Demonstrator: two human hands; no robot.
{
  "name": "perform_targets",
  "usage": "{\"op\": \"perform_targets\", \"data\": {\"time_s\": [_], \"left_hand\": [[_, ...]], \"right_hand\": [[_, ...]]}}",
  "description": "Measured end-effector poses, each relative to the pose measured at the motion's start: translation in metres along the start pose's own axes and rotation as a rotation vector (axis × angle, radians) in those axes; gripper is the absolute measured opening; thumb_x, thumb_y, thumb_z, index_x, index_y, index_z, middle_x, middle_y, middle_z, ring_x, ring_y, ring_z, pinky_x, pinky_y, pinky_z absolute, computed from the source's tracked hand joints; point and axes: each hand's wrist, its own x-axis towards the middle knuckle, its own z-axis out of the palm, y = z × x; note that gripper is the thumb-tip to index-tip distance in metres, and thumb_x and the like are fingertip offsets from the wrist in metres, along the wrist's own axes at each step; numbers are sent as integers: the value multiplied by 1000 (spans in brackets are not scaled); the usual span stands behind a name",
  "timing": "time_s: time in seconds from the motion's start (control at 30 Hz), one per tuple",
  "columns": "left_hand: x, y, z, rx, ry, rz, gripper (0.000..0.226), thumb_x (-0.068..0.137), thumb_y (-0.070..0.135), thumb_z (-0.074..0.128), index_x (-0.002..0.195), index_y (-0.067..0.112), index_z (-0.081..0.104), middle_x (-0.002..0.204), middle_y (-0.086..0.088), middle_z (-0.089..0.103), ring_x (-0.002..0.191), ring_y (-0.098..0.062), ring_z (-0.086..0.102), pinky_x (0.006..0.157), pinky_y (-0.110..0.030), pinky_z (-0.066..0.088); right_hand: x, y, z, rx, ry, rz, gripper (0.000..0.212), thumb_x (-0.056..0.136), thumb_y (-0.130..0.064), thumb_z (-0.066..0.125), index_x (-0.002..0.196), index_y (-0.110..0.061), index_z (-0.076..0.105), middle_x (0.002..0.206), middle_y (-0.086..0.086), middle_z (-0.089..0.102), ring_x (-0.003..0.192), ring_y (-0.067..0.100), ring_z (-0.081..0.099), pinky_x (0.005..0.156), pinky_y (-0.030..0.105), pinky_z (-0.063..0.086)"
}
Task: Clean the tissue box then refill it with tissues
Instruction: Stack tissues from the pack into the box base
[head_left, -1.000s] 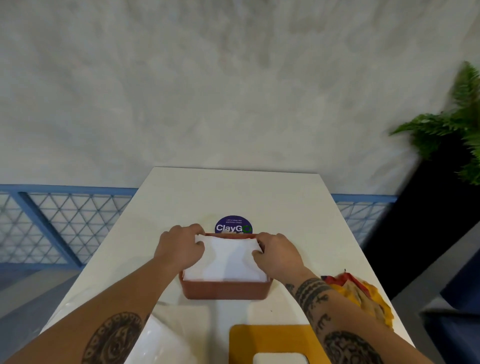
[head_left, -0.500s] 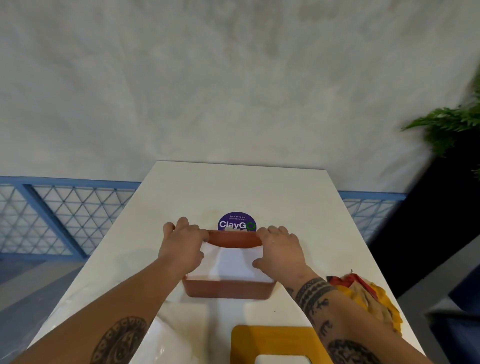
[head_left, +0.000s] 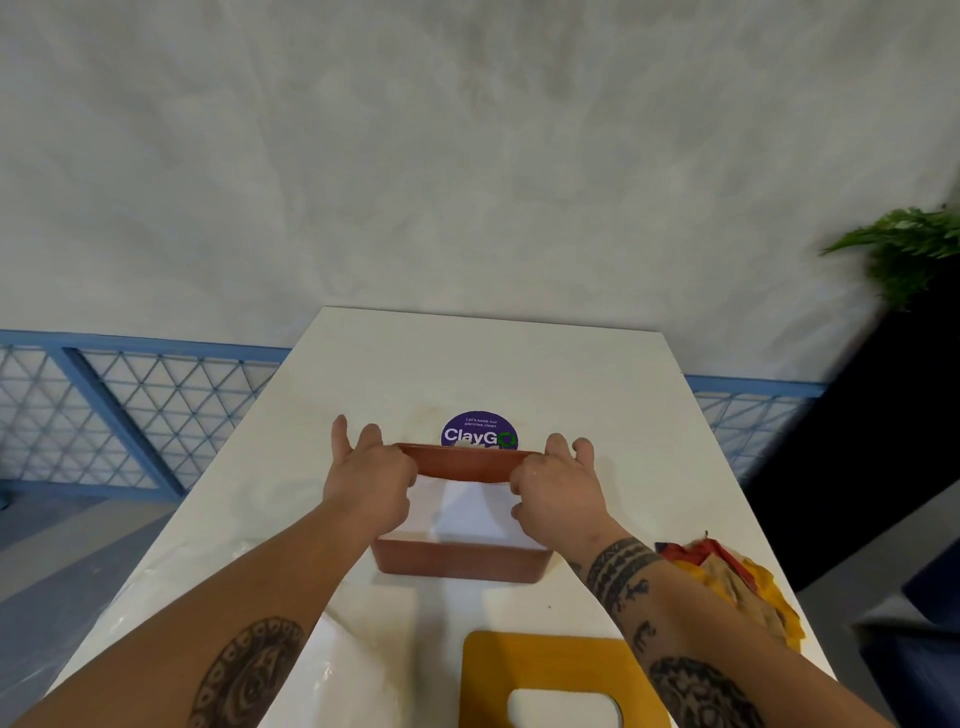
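Left hand (head_left: 368, 483) and right hand (head_left: 558, 491) each grip a far corner of the brown tissue box (head_left: 460, 562) on the table (head_left: 467, 364). White tissues (head_left: 467, 512) lie inside.

Left hand (head_left: 366, 488), right hand (head_left: 558, 493), both curled

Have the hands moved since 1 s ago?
Yes: left hand and right hand moved forward, toward the ClayGo sticker, now gripping the far rim of the tissue box.
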Motion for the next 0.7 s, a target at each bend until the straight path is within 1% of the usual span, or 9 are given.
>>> {"op": "perform_targets", "data": {"time_s": [0.1, 0.2, 0.27, 0.33, 0.43, 0.5, 0.53, 0.63, 0.7], "left_hand": [[-10, -1, -8, -127, 142, 10, 21, 92, 27, 58, 106, 33, 73, 86, 15, 58, 125, -16, 39, 115, -59, -16], [-23, -11, -12, -268, 349, -24, 19, 94, 29, 56, 96, 33, 74, 104, 16, 67, 115, -19, 52, 117, -57, 10], [-34, -25, -9, -371, 489, -53, 14, 90, 31, 64, 98, 35, 75, 113, 14, 65, 109, -18, 58, 109, -48, 23], [-47, -40, -3, -459, 517, -78, 14, 87, 30, 68, 99, 33, 74, 113, 10, 61, 106, -15, 57, 97, -40, 26], [-72, -62, 11, -633, 392, -69, 8, 84, 31, 70, 91, 34, 70, 104, 14, 58, 97, -9, 56, 93, -36, 34], [-91, -77, 19, -804, 236, -20, 10, 76, 45, 69, 82, 37, 67, 93, 15, 61, 83, -2, 55, 93, -41, 47], [-103, -85, 22, -863, 146, 3, 18, 71, 54, 66, 80, 38, 67, 90, 15, 62, 83, -1, 56, 93, -42, 49], [-127, -95, 27, -811, -58, 42, 36, 69, 71, 66, 94, 45, 66, 105, 21, 64, 109, -3, 50, 101, -38, 37], [-142, -98, 32, -716, -154, 49, 51, 74, 71, 71, 117, 46, 59, 126, 25, 55, 128, -7, 35, 102, -34, 25]], "right_hand": [[-3, 0, -6, 20, 55, 19, 15, 89, -33, 61, 100, -27, 69, 100, -8, 65, 109, 23, 42, 97, 45, 21], [-8, -15, -19, 127, 200, 35, 16, 92, -33, 55, 96, -29, 70, 93, -9, 63, 101, 22, 47, 87, 40, 25], [-15, -38, -28, 229, 289, 19, 17, 93, -33, 54, 95, -31, 71, 93, -11, 64, 100, 21, 51, 83, 38, 25], [-22, -64, -33, 299, 306, -26, 19, 92, -36, 55, 101, -32, 71, 100, -11, 68, 103, 20, 53, 86, 39, 32], [-37, -101, -39, 397, 303, -90, 21, 91, -36, 60, 107, -29, 72, 102, -8, 70, 104, 19, 55, 93, 40, 44], [-49, -121, -37, 473, 243, -107, 20, 92, -33, 60, 106, -25, 72, 99, -4, 70, 99, 20, 57, 88, 38, 50], [-57, -132, -34, 498, 185, -104, 19, 92, -32, 60, 104, -23, 72, 98, -2, 70, 97, 20, 59, 84, 37, 52], [-73, -149, -19, 537, 2, -30, 22, 89, -37, 63, 103, -23, 72, 100, -3, 72, 96, 19, 66, 82, 34, 56], [-84, -159, -6, 575, -109, 39, 29, 88, -41, 65, 108, -24, 75, 107, -6, 73, 101, 16, 67, 87, 33, 56]]}}
